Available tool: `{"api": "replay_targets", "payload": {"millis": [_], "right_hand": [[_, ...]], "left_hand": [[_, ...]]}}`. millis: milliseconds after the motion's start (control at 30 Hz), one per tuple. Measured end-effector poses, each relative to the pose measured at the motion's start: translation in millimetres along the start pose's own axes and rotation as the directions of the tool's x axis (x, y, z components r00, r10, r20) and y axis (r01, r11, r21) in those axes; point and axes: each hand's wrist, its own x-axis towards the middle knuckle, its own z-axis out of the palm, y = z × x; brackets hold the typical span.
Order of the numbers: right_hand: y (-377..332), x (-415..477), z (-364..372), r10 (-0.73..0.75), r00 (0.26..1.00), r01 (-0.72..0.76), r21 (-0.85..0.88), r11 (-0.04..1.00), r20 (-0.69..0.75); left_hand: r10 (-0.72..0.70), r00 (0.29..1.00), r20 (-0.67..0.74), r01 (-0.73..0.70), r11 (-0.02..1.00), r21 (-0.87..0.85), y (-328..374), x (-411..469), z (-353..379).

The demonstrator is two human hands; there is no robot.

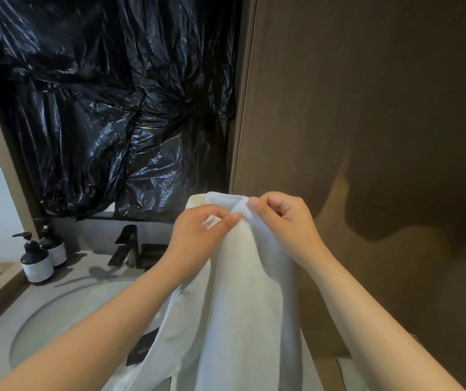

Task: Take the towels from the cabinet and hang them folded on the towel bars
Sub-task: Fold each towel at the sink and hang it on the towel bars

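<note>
Because we want the edges matched before any folding, we hold the towel (243, 292) up in front of us, pinched at its top edge by both hands. Our left hand (198, 235) closes thumb and forefinger on a corner, and our right hand (282, 218), almost touching it, pinches the neighbouring fold the same way, other fingers curled in. Holding it high lets the cloth hang straight under its own weight (a judgement, but it looks so). White, soft and thick, it falls in long loose pleats below our wrists. Beyond and below the left hand lie the sink (57, 311), the tap (126, 245) and two pump bottles (36, 262). No towel bar shows near either hand.
</note>
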Motion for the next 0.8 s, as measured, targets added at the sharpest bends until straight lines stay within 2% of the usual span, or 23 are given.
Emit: {"api": "replay_targets", "payload": {"millis": [300,467,800], "right_hand": [[45.5,-27.7,-27.6,0.143,0.987,-0.116,-0.294,0.949,0.074],[61.8,-37.7,-49.6,0.120,0.987,-0.074,-0.354,0.932,0.109],[78.4,-51.3,-72.5,0.222,0.975,-0.206,-0.474,0.856,-0.023]], "left_hand": [[-0.083,0.984,-0.159,0.105,0.986,0.131,5.1,11.4,-13.6],[-0.072,0.977,-0.199,0.104,0.983,0.153,4.1,18.9,-20.3],[-0.086,0.963,-0.257,0.136,0.973,0.185,-4.7,21.6,-22.6]]}}
